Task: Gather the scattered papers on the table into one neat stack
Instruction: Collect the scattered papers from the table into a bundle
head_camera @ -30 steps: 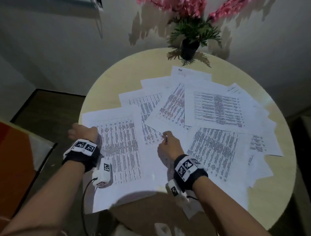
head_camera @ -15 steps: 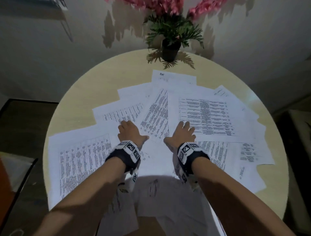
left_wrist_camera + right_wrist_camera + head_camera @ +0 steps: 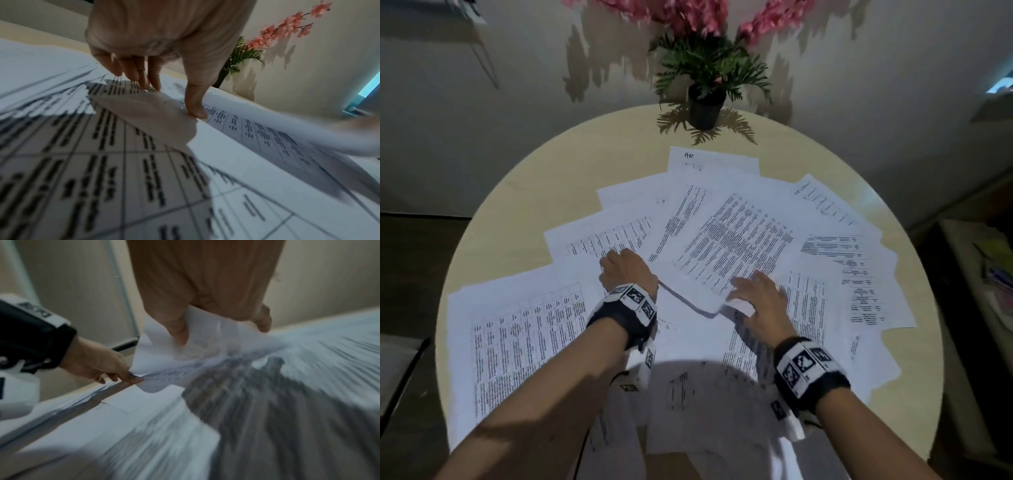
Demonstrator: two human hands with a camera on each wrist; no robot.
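Observation:
Several printed white papers (image 3: 856,274) lie fanned and overlapping across the round beige table (image 3: 534,178). My right hand (image 3: 753,294) pinches the near corner of the central printed sheet (image 3: 729,246) and holds that corner off the pile. The right wrist view shows the thumb and fingers of my right hand (image 3: 220,331) closed on that sheet (image 3: 160,356). My left hand (image 3: 625,270) is just left of it, with its fingertips (image 3: 144,81) and thumb pressing down on the papers (image 3: 123,162) beneath.
A black pot with green fronds and pink flowers (image 3: 705,109) stands at the table's far edge, beyond the papers. A large tabled sheet (image 3: 517,335) covers the near left. Some sheets (image 3: 688,428) hang over the near edge. Bare tabletop shows at the far left and right rims.
Half a second ago both hands lay flat on the middle papers. My right hand has since pinched the central sheet's corner, lifted it and turned the sheet. My left hand has shifted slightly left.

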